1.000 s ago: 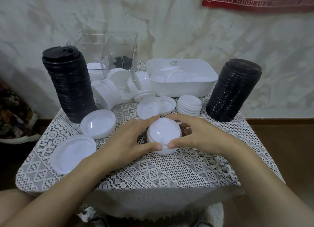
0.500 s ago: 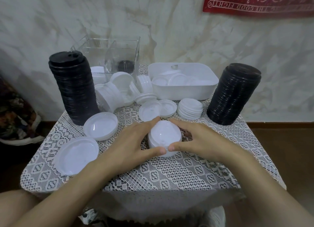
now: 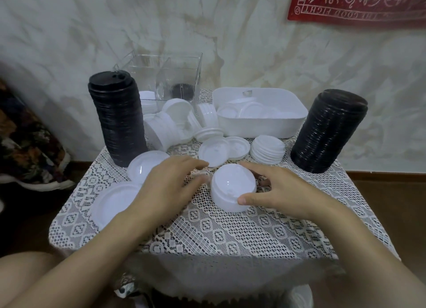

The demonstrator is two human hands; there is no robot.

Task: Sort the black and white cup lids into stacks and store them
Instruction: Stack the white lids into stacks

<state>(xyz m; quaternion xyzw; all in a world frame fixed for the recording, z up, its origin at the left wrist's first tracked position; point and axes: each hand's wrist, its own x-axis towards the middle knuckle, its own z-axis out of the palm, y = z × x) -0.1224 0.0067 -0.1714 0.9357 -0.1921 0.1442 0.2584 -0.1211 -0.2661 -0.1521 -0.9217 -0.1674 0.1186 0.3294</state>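
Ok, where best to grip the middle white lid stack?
Likely take the white lid stack low on its side wall, from the right, thumb in front, fingers behind: it stands upright, so a low grip carries every lid. The right hand sits so.

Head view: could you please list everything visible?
Left black stack: one, black, table's left.
Right black stack: one, black, table's right.
Centre stack: one, white, front middle.
Loose lids: several, white, mid-table and left.
Bin: one, white, rear right, lids inside.
Clear box: one, transparent, rear middle.
Lace cloth: one, white, over table.
Banner: one, red, wall.
Left hand: open, beside centre stack.
Right hand: grip on centre stack.
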